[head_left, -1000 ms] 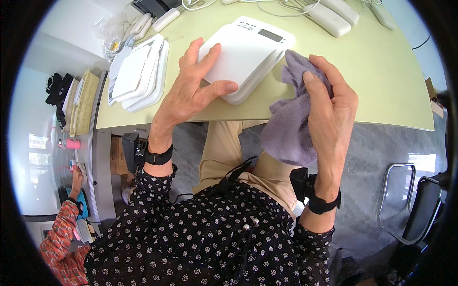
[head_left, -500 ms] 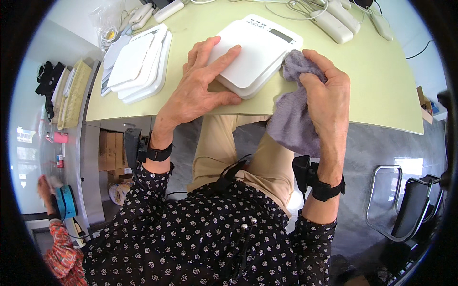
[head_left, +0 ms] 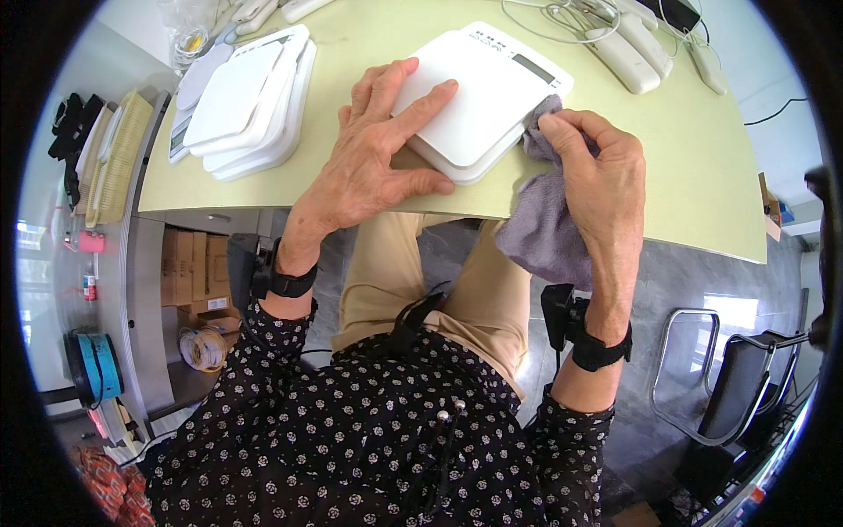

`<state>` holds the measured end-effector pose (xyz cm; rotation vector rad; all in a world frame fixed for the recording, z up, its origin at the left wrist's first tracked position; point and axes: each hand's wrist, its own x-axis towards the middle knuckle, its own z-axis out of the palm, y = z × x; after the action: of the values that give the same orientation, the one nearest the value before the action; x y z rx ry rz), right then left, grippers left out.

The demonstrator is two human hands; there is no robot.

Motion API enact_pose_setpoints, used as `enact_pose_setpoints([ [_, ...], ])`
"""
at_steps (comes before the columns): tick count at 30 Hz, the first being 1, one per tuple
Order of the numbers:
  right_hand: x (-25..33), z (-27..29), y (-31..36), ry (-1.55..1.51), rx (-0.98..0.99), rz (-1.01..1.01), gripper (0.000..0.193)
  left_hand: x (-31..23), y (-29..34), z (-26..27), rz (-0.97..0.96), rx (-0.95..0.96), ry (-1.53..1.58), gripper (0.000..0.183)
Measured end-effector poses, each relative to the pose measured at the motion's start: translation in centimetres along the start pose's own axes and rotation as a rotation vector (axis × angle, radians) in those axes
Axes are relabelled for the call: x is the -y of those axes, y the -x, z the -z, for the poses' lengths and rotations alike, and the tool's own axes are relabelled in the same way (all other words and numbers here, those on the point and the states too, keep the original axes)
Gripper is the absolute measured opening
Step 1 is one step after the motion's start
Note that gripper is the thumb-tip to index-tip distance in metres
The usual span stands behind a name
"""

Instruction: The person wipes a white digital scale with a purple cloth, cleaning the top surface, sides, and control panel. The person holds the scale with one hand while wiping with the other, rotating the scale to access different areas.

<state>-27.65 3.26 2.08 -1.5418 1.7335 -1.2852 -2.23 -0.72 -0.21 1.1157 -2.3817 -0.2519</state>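
Note:
A white kitchen scale (head_left: 479, 97) with a dark display and a row of buttons lies on the pale green table. My left hand (head_left: 379, 145) steadies it at the near left corner. The index finger rests on its top plate, and the thumb is by the front edge. At the scale's right edge, my right hand (head_left: 601, 167) pinches a grey-purple cloth (head_left: 549, 228) between thumb and fingers. One bunched end of the cloth touches the scale's side; the rest hangs below the hand, over the table's front edge.
Several white scales (head_left: 237, 101) are stacked at the table's left. Pale elongated devices with cables (head_left: 628, 57) lie at the back right. A metal-framed chair (head_left: 694, 373) stands at the right. Cardboard boxes (head_left: 195, 268) sit under the table at the left.
My right hand has drawn the cloth slightly up along the scale's right edge. My left hand keeps its place on the scale. Another person's hand at the lower left has gone from view.

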Motion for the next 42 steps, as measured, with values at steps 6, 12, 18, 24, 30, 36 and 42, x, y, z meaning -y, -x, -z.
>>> enact_pose_setpoints([
  [6,0.5,-0.6,-0.2,0.153,-0.099,0.040,0.024,-0.1,0.0,0.0,-0.004,-0.010,0.021,0.098],
  [12,0.1,0.0,-0.3,0.333,-0.042,0.224,0.019,-0.4,0.1,-0.1,-0.016,-0.042,0.069,0.096],
  [18,-0.3,0.1,0.0,0.174,0.023,0.296,0.015,-0.5,0.1,-0.1,-0.027,-0.044,0.090,0.093],
  [24,0.3,0.1,-0.3,0.000,-0.067,0.015,0.018,-0.6,0.1,0.0,-0.022,-0.037,0.070,0.093],
  [30,0.3,-0.1,-0.5,-0.092,-0.227,-0.020,0.018,-0.8,0.2,0.0,-0.012,-0.041,0.046,0.095],
  [36,0.4,-0.9,-0.6,-0.054,-0.224,0.012,0.016,-1.0,0.1,0.2,-0.026,-0.042,0.035,0.095],
  [42,1.1,-0.5,-1.0,0.170,-0.148,0.005,0.016,-1.3,0.1,0.2,-0.017,-0.051,0.036,0.095],
])
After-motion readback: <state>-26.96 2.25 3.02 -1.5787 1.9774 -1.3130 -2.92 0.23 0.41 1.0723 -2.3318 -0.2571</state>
